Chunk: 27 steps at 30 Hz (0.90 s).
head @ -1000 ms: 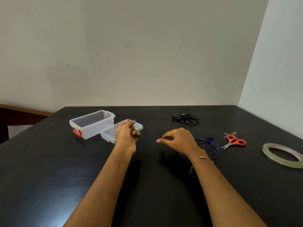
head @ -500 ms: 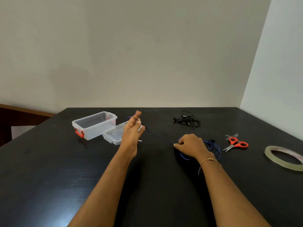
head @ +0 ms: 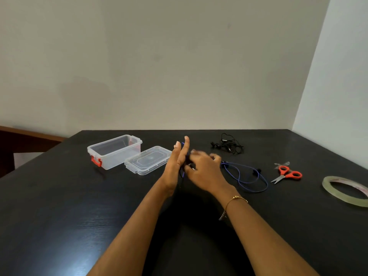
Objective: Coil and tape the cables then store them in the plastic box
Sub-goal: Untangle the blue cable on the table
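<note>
Plain pale walls met in a corner behind a black wood-grain desk (head: 59, 216), matte w/ a faint sheen.

Blue cable (head: 247, 176) was the thing in hand: thin, limp, rubbery-looking, part of it wound on the left hand (head: 176, 164), the rest lying in loose loops on the desk at 3 o'clock from the hands, a small dark bud on it. Left hand stood edge-up, fingers straight and together, acting as a former for the coil. Right hand (head: 205, 168) was just beside it, blurred, fingers curled and apparently pinching the cable; exact grip hard to tell.

To do this step well, IMO: keep left fingers stiff and level so turns stack same size, feed w/ light even tension from the right hand, let slack slide off the desk w/o kinking, and leave a short tail for taping.

Black cable (head: 227, 145) sat tangled at 1 o'clock, not yet coiled. Clear plastic box (head: 114, 151), rigid, rounded corners, red latch, stood open at 10 o'clock, nothing seen inside; its clear lid (head: 148, 161) lay flat just beside it, near the left hand. Scissors (head: 286, 174), orange handles, steel blades, lay at 3 o'clock beyond the blue loops, w/ a bit of tape near them. Tape roll (head: 326, 185), thin translucent ring, lay flat further out at 3 o'clock.
</note>
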Each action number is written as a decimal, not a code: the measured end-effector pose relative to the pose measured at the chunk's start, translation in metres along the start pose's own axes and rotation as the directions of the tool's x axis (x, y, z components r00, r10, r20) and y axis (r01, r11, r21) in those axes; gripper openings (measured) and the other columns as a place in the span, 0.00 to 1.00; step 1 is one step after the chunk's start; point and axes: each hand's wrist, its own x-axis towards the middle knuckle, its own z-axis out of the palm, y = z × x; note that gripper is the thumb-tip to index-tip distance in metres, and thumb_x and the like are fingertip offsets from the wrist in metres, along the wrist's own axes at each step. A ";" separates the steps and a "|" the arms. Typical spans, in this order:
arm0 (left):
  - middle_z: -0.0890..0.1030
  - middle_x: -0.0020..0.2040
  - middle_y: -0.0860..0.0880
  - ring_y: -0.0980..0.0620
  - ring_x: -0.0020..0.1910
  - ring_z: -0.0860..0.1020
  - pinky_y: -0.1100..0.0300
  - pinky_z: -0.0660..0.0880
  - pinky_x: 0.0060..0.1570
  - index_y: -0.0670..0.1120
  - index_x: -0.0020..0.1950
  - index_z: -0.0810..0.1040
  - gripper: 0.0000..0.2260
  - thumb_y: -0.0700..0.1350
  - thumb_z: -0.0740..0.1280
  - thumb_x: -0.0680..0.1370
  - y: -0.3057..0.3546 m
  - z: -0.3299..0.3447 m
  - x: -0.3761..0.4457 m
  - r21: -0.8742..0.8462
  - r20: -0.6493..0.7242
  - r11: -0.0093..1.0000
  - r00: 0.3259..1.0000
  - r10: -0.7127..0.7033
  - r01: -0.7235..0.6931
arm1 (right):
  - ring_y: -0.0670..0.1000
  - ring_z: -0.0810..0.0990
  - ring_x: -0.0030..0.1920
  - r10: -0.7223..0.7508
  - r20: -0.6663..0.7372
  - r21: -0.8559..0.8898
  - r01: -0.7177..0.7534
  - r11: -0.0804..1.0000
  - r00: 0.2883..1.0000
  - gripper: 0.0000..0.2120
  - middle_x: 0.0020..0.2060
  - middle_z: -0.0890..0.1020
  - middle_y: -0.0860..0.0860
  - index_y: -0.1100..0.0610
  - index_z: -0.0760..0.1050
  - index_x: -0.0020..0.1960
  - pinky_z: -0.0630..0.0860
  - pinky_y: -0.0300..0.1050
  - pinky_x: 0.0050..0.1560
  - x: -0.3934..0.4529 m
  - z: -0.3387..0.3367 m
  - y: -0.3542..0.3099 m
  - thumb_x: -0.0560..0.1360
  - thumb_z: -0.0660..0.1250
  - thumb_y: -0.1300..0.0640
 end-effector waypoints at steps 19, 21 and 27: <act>0.80 0.43 0.44 0.54 0.45 0.66 0.58 0.64 0.50 0.44 0.53 0.80 0.13 0.51 0.64 0.77 -0.007 -0.013 0.015 0.878 -0.298 0.478 0.805 0.513 0.021 | 0.46 0.67 0.32 -0.058 -0.442 0.113 0.119 0.986 0.895 0.09 0.37 0.70 0.51 0.62 0.77 0.49 0.60 0.31 0.30 0.008 -0.003 0.016 0.79 0.58 0.60; 0.76 0.42 0.45 0.53 0.44 0.67 0.57 0.66 0.46 0.42 0.48 0.82 0.12 0.50 0.67 0.75 0.001 -0.013 0.015 0.819 -0.379 0.573 0.758 0.531 0.007 | 0.49 0.68 0.29 -0.114 -0.481 0.007 0.133 0.991 0.869 0.10 0.34 0.70 0.51 0.61 0.77 0.49 0.58 0.31 0.27 0.008 -0.009 0.019 0.79 0.58 0.58; 0.69 0.26 0.51 0.58 0.22 0.66 0.67 0.62 0.22 0.45 0.31 0.69 0.15 0.46 0.64 0.77 0.019 -0.019 0.011 0.102 -0.385 0.990 0.922 -0.050 0.097 | 0.50 0.67 0.22 -0.136 -0.533 -0.219 0.019 0.976 0.835 0.12 0.24 0.72 0.49 0.57 0.78 0.44 0.65 0.43 0.33 0.009 -0.017 0.035 0.77 0.57 0.55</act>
